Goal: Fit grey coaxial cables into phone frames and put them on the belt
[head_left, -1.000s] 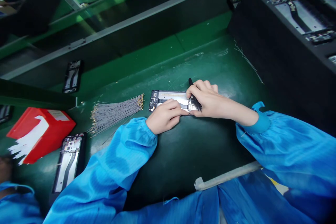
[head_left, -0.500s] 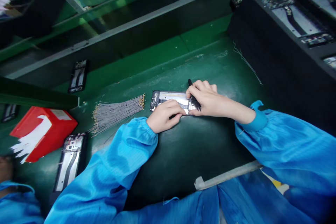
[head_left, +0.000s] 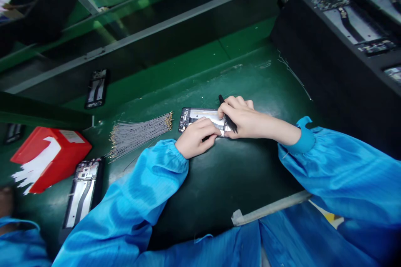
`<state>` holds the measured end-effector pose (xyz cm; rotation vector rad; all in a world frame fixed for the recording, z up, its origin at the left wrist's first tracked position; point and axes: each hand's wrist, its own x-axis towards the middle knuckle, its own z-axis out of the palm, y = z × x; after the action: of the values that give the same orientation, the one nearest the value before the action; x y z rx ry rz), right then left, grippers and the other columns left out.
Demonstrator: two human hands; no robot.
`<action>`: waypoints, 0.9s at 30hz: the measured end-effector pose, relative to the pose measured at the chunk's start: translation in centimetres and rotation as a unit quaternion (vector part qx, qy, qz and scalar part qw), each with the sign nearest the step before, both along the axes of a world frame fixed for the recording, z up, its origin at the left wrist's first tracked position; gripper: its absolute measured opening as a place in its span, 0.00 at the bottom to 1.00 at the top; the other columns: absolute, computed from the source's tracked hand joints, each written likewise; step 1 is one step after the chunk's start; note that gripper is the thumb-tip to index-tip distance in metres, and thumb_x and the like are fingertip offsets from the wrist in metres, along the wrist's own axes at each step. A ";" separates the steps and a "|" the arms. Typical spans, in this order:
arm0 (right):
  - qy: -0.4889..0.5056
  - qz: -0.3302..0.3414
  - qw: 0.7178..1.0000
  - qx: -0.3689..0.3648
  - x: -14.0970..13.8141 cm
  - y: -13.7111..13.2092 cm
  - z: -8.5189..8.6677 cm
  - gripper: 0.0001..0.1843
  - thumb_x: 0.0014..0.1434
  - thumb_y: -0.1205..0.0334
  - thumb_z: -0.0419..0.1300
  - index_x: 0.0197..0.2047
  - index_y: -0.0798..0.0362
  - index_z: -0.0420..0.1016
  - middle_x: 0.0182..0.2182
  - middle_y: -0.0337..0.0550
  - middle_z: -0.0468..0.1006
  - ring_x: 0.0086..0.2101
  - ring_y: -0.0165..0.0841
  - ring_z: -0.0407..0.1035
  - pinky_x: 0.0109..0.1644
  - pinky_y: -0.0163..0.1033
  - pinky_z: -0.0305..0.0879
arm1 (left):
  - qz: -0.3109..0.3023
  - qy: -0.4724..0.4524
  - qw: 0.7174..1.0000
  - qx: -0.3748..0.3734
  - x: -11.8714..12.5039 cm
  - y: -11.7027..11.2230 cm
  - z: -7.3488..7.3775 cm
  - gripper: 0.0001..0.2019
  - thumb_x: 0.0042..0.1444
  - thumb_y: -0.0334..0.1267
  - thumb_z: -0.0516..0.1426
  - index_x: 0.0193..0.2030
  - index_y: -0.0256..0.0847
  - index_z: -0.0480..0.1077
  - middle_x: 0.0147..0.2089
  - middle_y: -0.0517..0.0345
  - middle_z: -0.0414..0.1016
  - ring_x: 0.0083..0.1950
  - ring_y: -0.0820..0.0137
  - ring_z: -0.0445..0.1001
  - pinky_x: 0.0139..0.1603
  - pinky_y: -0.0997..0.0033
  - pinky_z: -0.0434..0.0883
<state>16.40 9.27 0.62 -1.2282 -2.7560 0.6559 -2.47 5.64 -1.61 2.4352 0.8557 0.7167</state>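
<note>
A phone frame [head_left: 196, 117] with a silver inner plate lies flat on the green mat [head_left: 219, 175]. My left hand [head_left: 196, 137] rests on its near edge, fingers curled and pressing the frame down. My right hand [head_left: 242, 117] covers the frame's right end and pinches a thin black tool [head_left: 228, 119], whose tip points down into the frame. Both arms wear blue sleeves.
A fan of thin grey wires [head_left: 138, 134] lies left of the frame. A red box [head_left: 50, 156] and another phone frame [head_left: 82, 192] sit at the left, a third frame [head_left: 97, 88] farther back. A black tray [head_left: 351, 41] of frames stands right. Another person's blue sleeve [head_left: 19, 240] shows bottom left.
My right hand with the black tool has shifted slightly left along the frame. The left hand stays where it was.
</note>
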 end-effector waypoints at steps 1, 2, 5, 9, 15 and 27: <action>0.016 0.004 1.000 0.005 0.2 0.0 -0.3 0.16 0.48 0.54 0.56 0.39 0.50 0.59 0.39 0.45 0.59 0.40 0.40 0.54 0.39 0.41 0.49 | 0.008 0.004 1.000 0.003 0.0 0.0 -0.1 0.09 0.55 0.29 0.48 0.34 0.38 0.69 0.31 0.55 0.69 0.35 0.71 0.65 0.39 0.71 0.66; 0.025 0.004 1.000 0.009 0.4 0.1 -0.5 0.16 0.49 0.54 0.56 0.39 0.50 0.59 0.39 0.45 0.59 0.40 0.40 0.54 0.39 0.41 0.49 | 0.015 0.010 1.000 0.005 0.1 -0.1 -0.1 0.08 0.55 0.29 0.48 0.34 0.38 0.68 0.31 0.56 0.68 0.35 0.71 0.65 0.39 0.71 0.66; 0.024 0.010 0.999 0.020 0.7 0.2 -0.8 0.15 0.50 0.53 0.56 0.39 0.50 0.59 0.39 0.45 0.60 0.40 0.40 0.54 0.39 0.41 0.48 | 0.036 0.028 0.999 0.007 0.2 -0.1 -0.3 0.08 0.54 0.28 0.48 0.33 0.38 0.67 0.31 0.56 0.68 0.35 0.71 0.65 0.39 0.71 0.65; -0.007 0.032 0.999 0.040 0.3 0.4 -0.6 0.16 0.50 0.53 0.56 0.39 0.50 0.59 0.40 0.47 0.60 0.40 0.41 0.54 0.38 0.41 0.48 | 0.054 0.042 0.998 0.009 0.5 -0.2 -0.2 0.07 0.53 0.27 0.48 0.32 0.37 0.66 0.30 0.57 0.66 0.34 0.71 0.64 0.38 0.71 0.65; -0.047 0.017 0.998 0.038 -0.4 0.3 0.0 0.17 0.47 0.55 0.58 0.39 0.51 0.59 0.41 0.49 0.60 0.40 0.42 0.55 0.36 0.42 0.49 | 0.069 0.061 0.996 0.003 0.8 -0.2 -0.1 0.06 0.51 0.27 0.48 0.30 0.38 0.64 0.30 0.58 0.65 0.34 0.70 0.64 0.38 0.71 0.64; -0.020 0.001 1.000 0.017 -0.2 0.0 0.0 0.16 0.48 0.55 0.57 0.39 0.50 0.59 0.40 0.47 0.60 0.41 0.41 0.54 0.38 0.43 0.50 | 0.071 0.069 0.995 0.013 0.9 -0.2 0.0 0.06 0.51 0.27 0.48 0.29 0.38 0.64 0.29 0.58 0.64 0.33 0.71 0.63 0.36 0.72 0.63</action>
<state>16.18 9.30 0.58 -1.2467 -2.7877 0.5892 -1.61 5.47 -1.61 2.4889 1.0891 0.6193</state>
